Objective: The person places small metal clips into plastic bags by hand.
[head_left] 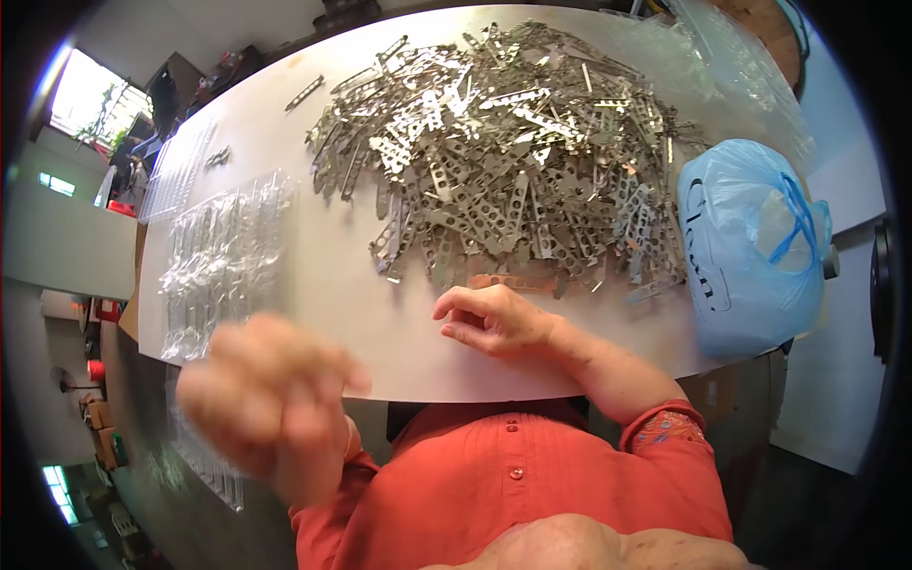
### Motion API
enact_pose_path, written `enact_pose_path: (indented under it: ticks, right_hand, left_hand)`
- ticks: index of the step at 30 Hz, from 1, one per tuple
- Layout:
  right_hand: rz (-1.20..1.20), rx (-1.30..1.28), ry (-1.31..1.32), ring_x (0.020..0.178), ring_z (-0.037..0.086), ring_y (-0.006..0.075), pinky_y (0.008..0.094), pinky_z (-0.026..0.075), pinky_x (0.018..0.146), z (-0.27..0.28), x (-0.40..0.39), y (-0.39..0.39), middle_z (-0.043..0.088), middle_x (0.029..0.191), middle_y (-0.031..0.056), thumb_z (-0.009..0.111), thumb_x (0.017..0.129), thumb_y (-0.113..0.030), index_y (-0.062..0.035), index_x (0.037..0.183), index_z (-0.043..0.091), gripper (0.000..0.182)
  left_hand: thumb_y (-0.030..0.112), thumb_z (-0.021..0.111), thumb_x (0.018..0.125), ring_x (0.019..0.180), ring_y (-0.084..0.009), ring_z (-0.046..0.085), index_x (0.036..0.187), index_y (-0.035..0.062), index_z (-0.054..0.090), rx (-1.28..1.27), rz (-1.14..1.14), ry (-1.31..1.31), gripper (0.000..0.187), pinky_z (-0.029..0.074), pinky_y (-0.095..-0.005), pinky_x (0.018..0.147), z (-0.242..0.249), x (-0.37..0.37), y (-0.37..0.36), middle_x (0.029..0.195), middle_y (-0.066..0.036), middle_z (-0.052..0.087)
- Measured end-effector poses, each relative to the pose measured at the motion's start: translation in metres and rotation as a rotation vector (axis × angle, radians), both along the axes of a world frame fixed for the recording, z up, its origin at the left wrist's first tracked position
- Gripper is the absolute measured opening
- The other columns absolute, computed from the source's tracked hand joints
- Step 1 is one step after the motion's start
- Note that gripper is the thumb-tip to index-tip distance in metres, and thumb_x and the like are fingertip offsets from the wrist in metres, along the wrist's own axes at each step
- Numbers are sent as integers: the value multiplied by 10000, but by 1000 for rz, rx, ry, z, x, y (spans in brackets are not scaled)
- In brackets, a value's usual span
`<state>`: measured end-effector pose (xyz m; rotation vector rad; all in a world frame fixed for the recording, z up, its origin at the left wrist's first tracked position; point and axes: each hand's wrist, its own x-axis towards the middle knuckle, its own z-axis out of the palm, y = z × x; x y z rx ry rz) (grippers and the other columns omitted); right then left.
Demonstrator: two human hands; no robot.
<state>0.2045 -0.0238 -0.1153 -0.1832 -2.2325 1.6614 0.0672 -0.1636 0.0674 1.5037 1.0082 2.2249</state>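
The left hand (271, 404) is raised and blurred; the right hand (502, 321) curls loosely.

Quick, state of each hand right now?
Left hand: curled but blurred; cannot tell whether it holds anything.
Right hand: part open, thumb and fingers apart, nothing visible between them.

White table (332, 271), bright window (95, 100) at upper left, pale wall (71, 214), dark floor (142, 418), fan (63, 380) at far left

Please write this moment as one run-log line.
left hand: blurred, near clear plastic tray; right hand: loosely curled, near metal pile; blue bag: on table, right side
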Motion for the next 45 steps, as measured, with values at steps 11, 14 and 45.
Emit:
enact_pose_path:
  ticks: [11,14,45]
  right_hand:
    - [-2,35,-15,573,539,155,303,462,601,1,-1,0,578,662,27,681,943,-121,-60,1078,586,176]
    - [3,26,-29,567,539,154,303,464,590,1,-1,1,579,661,29,680,943,-118,-56,1078,586,177]
    - [-5,37,-36,579,606,181,312,465,720,2,0,3,627,672,44,702,913,-146,-82,1060,612,184]
  left_hand:
    - [8,688,938,693,-58,563,1018,15,625,-576,492,73,102,504,-208,620,-95,-87,45,876,-17,631]
    - [48,698,942,690,-37,545,978,26,642,-678,586,132,71,478,-183,616,-114,-99,49,838,11,631]
    - [181,675,894,883,-349,629,877,15,679,-892,570,804,168,500,-438,807,-167,-114,189,933,-163,638]
